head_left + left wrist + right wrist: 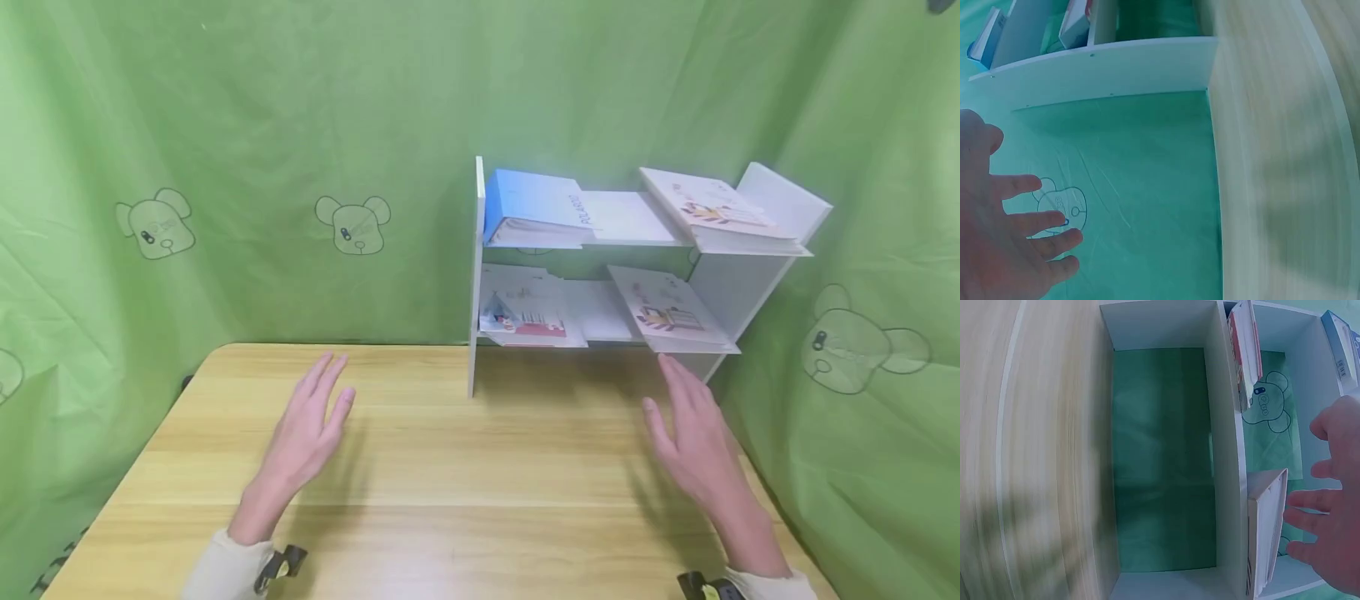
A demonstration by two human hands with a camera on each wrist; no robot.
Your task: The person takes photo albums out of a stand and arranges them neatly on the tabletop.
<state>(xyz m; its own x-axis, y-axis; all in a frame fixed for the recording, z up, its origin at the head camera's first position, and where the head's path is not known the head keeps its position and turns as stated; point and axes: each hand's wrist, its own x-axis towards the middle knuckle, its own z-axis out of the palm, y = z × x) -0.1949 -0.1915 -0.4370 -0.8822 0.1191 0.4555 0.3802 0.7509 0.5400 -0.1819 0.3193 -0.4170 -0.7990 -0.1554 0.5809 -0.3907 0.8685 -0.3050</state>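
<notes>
White two-tier shelf (476,333) stands at the right rear of the tabletop (420,475). Lower tier, right: a pale illustrated book (671,310), the item nearest the right hand (697,450). Lower tier, left: pale printed books (521,307), one with a red strip. Upper tier, left: a blue binder (536,197) with dark lettering, against the side panel. Upper tier, right: a second illustrated book (708,202).

Right hand: fingers extended, thumb apart, in front of the lower right book; contact cannot be told. Left hand (303,433): raised above the tabletop left of the shelf, straight fingers, thumb apart. In the head view its fingers look close together; the left wrist view shows gaps between them.

The left wrist view alone gives the outer face of the left side panel, with small dark dots. The right wrist view adds the space beneath the lower tier, with green curtain (420,100) visible through it, and the books' thickness. Cover pictures read only from the head view. Dark wristbands (279,568) sit at both pale cuffs (228,567); bear-head outlines (356,229) mark the curtain.
</notes>
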